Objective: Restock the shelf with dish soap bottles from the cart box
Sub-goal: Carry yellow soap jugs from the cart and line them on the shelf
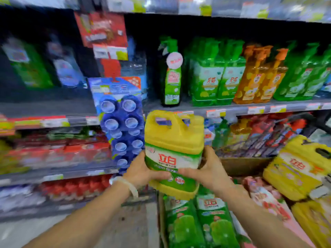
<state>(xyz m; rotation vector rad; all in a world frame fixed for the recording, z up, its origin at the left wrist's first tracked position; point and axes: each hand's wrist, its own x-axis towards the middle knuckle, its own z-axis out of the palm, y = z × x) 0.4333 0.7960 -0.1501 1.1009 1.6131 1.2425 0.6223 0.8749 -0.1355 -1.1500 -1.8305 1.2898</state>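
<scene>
A big yellow dish soap jug [173, 151] is held up in the air between both hands, in front of the shelf [232, 109] and above the cart box [241, 164]. The jug stands almost upright, with its long side going up and down and its top leaning a little away, toward the shelf. Its two handle holes are at the top, well above the fingers. The left hand [141, 170] is pressed to the jug's lower left side, and the right hand [209, 169] to its lower right side. The fingers of both hands are curled round the bottom part and clamped on it, with the thumbs laid across the front label. Both arms are stretched forward about the same, so neither hand is nearer to the shelf. The shelf lies ahead and a bit higher, so the jug would likely need to be lifted and pushed forward. More yellow jugs [297, 169] are piled to the right.
</scene>
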